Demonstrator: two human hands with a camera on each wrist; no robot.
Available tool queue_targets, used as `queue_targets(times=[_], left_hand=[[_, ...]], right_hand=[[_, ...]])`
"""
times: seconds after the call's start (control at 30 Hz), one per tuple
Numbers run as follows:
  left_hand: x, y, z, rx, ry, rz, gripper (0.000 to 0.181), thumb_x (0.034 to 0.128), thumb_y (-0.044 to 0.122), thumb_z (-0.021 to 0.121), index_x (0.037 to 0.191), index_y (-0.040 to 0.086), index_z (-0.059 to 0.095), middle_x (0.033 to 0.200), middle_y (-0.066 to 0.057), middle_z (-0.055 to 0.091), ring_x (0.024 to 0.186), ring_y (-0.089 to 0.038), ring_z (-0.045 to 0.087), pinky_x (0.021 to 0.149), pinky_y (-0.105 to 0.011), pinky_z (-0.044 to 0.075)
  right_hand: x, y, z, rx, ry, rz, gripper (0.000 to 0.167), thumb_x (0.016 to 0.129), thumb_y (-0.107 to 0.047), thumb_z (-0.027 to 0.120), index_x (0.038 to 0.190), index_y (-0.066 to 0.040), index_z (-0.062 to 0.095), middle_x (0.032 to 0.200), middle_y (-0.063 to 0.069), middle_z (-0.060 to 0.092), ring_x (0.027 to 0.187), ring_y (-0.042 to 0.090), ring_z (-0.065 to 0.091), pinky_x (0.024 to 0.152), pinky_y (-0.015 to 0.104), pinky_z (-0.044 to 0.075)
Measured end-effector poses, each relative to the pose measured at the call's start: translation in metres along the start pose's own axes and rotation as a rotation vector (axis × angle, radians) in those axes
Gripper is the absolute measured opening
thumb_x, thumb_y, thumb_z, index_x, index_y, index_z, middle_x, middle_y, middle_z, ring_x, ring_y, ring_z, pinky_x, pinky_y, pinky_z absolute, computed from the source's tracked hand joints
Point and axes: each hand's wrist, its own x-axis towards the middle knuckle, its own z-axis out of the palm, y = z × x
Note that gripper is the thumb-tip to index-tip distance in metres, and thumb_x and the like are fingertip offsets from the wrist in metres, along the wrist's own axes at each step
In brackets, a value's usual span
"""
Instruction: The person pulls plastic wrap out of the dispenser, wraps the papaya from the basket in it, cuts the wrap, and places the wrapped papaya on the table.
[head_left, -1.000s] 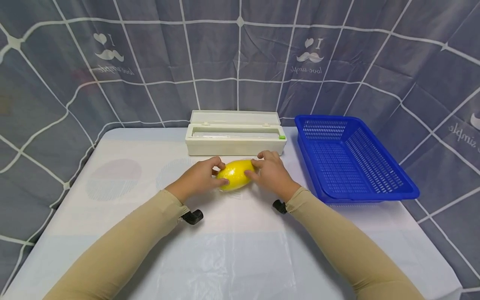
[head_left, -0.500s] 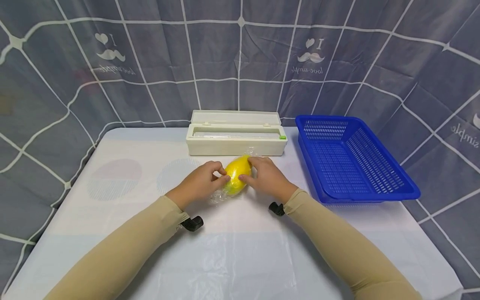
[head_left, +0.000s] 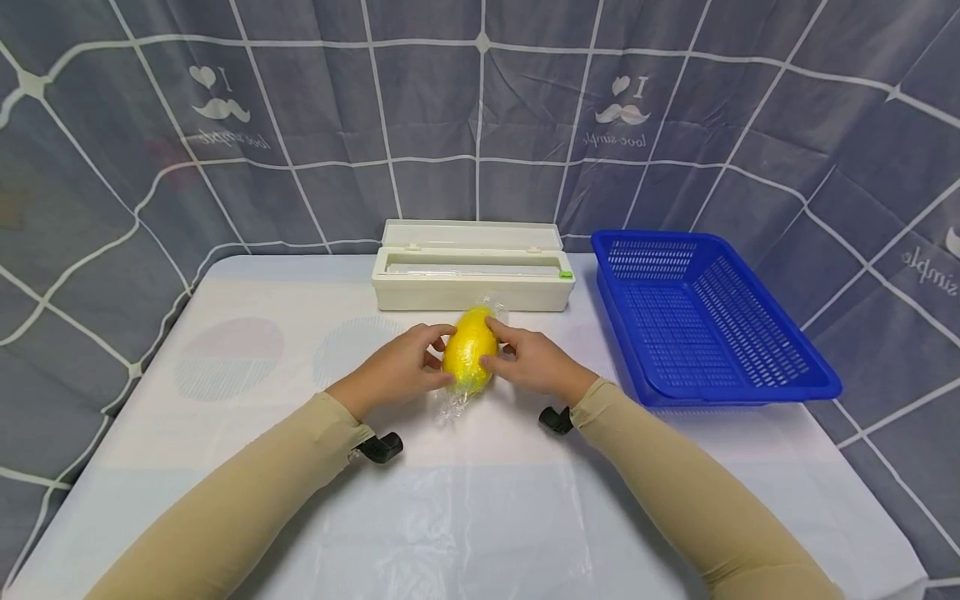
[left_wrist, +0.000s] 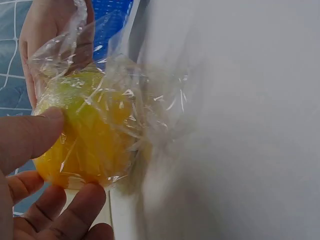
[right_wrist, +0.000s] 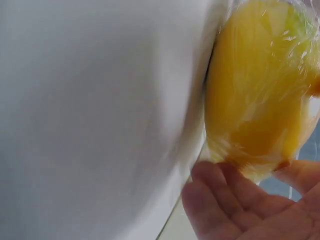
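Note:
A yellow oval fruit (head_left: 470,346) in clear plastic film stands lengthwise between the two hands, on or just above the table. The left hand (head_left: 397,367) holds its left side, thumb low and fingers higher. From the right, the right hand (head_left: 536,360) grips it with thumb and fingertips. Loose film (head_left: 453,403) gathers at the near end, and more sticks out at the far end. In the left wrist view the film (left_wrist: 165,100) crumples beside the fruit (left_wrist: 85,135), whose tip is greenish. The right wrist view shows fingers (right_wrist: 235,195) at one end of the wrapped fruit (right_wrist: 260,90).
Behind the hands stands a long white box (head_left: 472,293) with its lid raised, a roll of film inside and a green piece at its right end. A blue perforated basket (head_left: 645,367) sits on the right of the white-covered table (head_left: 465,525). A grey checked curtain surrounds the table.
The fruit has turned from lying crosswise to pointing away from the body, with film ends now showing near and far. Both hands have shifted their grip around it.

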Motion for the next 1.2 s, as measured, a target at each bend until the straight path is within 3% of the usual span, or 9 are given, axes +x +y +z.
queue_targets(times=[0.17,0.37,0.57,0.67,0.8,0.93,1.2], left_hand=[[-0.002,-0.002,0.005,-0.075,0.021,-0.046,0.075,0.0877,0.024,0.087,0.15,0.01,0.048,0.137,-0.014,0.054,0.102,-0.019,0.074,0.088,-0.033,0.062],[-0.006,-0.002,0.011,-0.142,0.017,-0.078,0.078,0.0864,0.026,0.088,0.148,0.01,0.044,0.143,-0.014,0.053,0.094,-0.013,0.074,0.085,-0.032,0.061],[-0.007,-0.004,0.012,-0.156,0.002,-0.086,0.08,0.0864,0.029,0.088,0.149,0.009,0.043,0.142,-0.015,0.053,0.094,-0.012,0.074,0.085,-0.032,0.061],[-0.01,-0.003,0.01,-0.11,-0.009,-0.089,0.085,0.0847,0.033,0.09,0.151,0.01,0.042,0.144,-0.014,0.052,0.096,-0.013,0.072,0.088,-0.034,0.06],[-0.016,-0.001,0.006,0.067,-0.023,-0.066,0.093,0.0819,0.038,0.092,0.156,0.013,0.04,0.145,-0.011,0.052,0.099,-0.015,0.068,0.088,-0.035,0.059],[-0.025,0.002,0.004,0.252,-0.026,0.034,0.088,0.0809,0.033,0.093,0.154,0.018,0.046,0.14,-0.008,0.054,0.094,-0.014,0.065,0.081,-0.033,0.057],[-0.037,0.012,0.008,0.543,-0.019,0.432,0.064,0.0822,0.02,0.092,0.139,0.029,0.064,0.118,-0.002,0.06,0.077,-0.012,0.059,0.074,-0.026,0.055]], right_hand=[[-0.002,-0.002,0.0,0.072,-0.039,-0.027,0.083,0.101,-0.039,0.07,0.168,-0.019,0.026,0.162,0.014,0.049,0.133,0.03,0.064,0.112,0.044,0.053],[-0.002,-0.008,-0.007,0.015,-0.068,-0.087,0.082,0.099,-0.036,0.071,0.167,-0.015,0.03,0.158,0.015,0.053,0.126,0.031,0.065,0.107,0.045,0.055],[-0.005,-0.011,-0.01,-0.02,-0.073,-0.024,0.084,0.098,-0.042,0.071,0.168,-0.022,0.028,0.155,0.013,0.057,0.127,0.031,0.066,0.107,0.045,0.056],[-0.005,-0.014,-0.009,-0.051,-0.07,-0.03,0.08,0.098,-0.043,0.069,0.166,-0.02,0.033,0.157,0.015,0.055,0.129,0.033,0.064,0.108,0.047,0.055],[-0.003,-0.016,-0.008,-0.065,-0.077,-0.033,0.076,0.099,-0.042,0.067,0.165,-0.02,0.036,0.157,0.018,0.053,0.127,0.033,0.063,0.108,0.047,0.054],[-0.002,-0.016,-0.007,-0.077,-0.082,-0.01,0.076,0.099,-0.045,0.065,0.165,-0.024,0.035,0.151,0.018,0.056,0.119,0.028,0.064,0.1,0.043,0.056],[0.0,-0.016,-0.006,-0.128,-0.078,0.015,0.076,0.099,-0.05,0.063,0.165,-0.028,0.034,0.143,0.016,0.059,0.108,0.025,0.063,0.092,0.039,0.054]])
